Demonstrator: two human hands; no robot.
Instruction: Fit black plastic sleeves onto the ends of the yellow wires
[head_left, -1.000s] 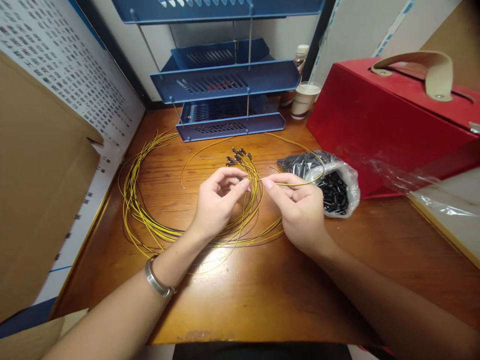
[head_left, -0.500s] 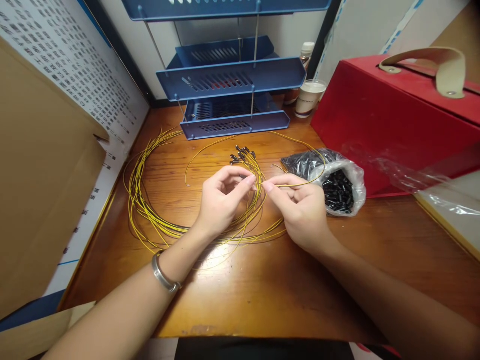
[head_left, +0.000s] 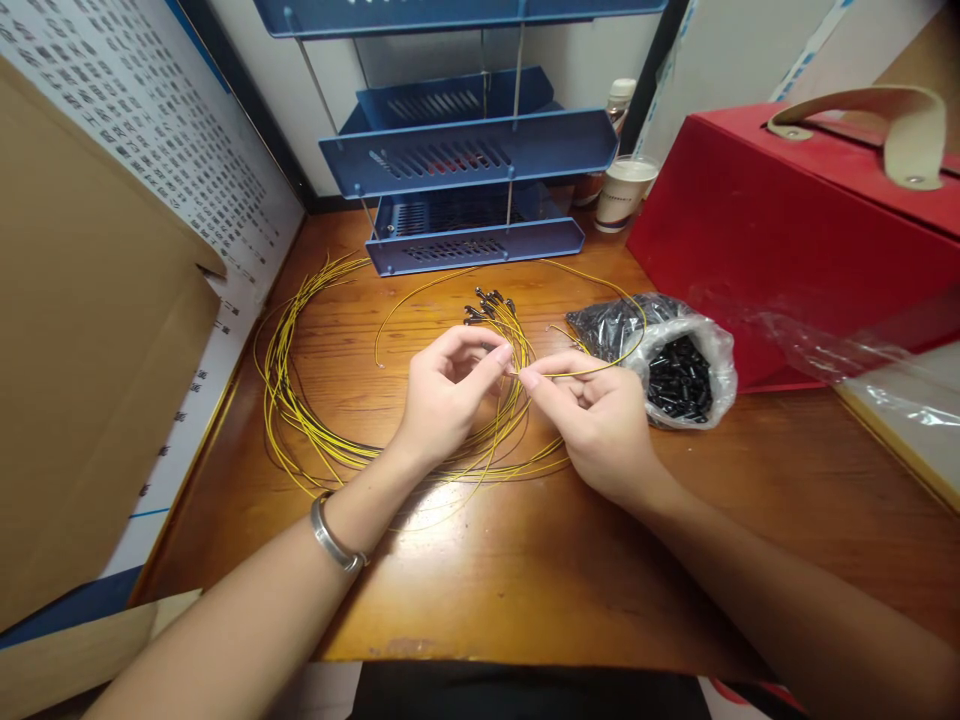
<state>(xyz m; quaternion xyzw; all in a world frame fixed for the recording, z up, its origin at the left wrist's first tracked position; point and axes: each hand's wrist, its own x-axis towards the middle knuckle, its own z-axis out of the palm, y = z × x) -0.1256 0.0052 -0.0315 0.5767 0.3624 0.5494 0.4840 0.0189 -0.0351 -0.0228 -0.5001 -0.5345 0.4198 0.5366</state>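
My right hand [head_left: 604, 420] is closed in a pinch on a thin yellow wire [head_left: 631, 345], close to its tip. That wire loops out to the right and back toward the rack. Just left of it, my left hand [head_left: 450, 395] pinches with thumb and forefinger; a bit of something dark shows behind the fingers, too hidden to name. The fingertips of both hands almost meet. Under them lies a coil of yellow and black wires [head_left: 281, 385]. Black end pieces [head_left: 491, 303] sit bunched on several wire ends beyond my hands.
A clear plastic bag [head_left: 718, 372] of small black sleeves [head_left: 679, 380] lies open beside my right hand. Behind stands a blue tiered rack [head_left: 480, 245], with a paper cup [head_left: 624, 195] and a bottle [head_left: 621, 95]. A red box [head_left: 787, 260] borders the right, cardboard [head_left: 97, 350] the left.
My right fingertips have come slightly closer to my left ones, bringing the wire tip along. The whole view has shifted a little; the coil and bag lie as before.
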